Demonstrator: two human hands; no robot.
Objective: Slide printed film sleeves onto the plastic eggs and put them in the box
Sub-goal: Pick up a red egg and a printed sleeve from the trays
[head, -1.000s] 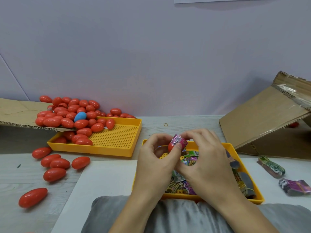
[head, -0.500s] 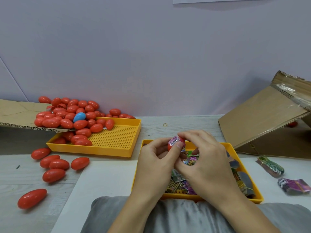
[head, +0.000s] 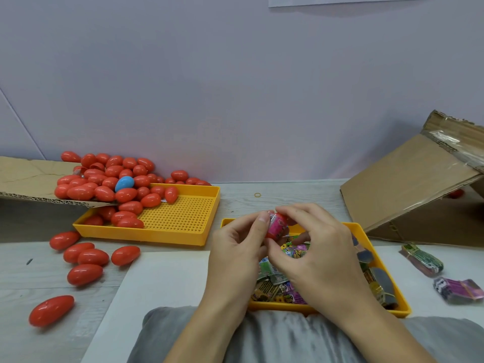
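A red plastic egg [head: 277, 226] with a pink printed film sleeve around it is held between both hands above the near yellow tray [head: 377, 263]. My left hand [head: 235, 252] pinches the egg from the left with thumb and fingers. My right hand [head: 317, 255] grips it from the right and above, thumb underneath. The tray under my hands holds several loose printed sleeves [head: 277, 284]. The cardboard box [head: 408, 184] lies tilted on its side at the right, its opening facing right.
A second yellow tray [head: 183, 218] at the left holds a heap of red eggs [head: 104, 184] with one blue egg [head: 124, 183], spilling off a cardboard flap [head: 26, 179]. Loose red eggs [head: 86, 258] lie on the table at left. Two sleeve bundles [head: 424, 260] [head: 458, 289] lie at right.
The sleeve has slid further down over the egg, which now shows more pink film. Both hands stayed in place above the tray, fingers shifting slightly around the egg.
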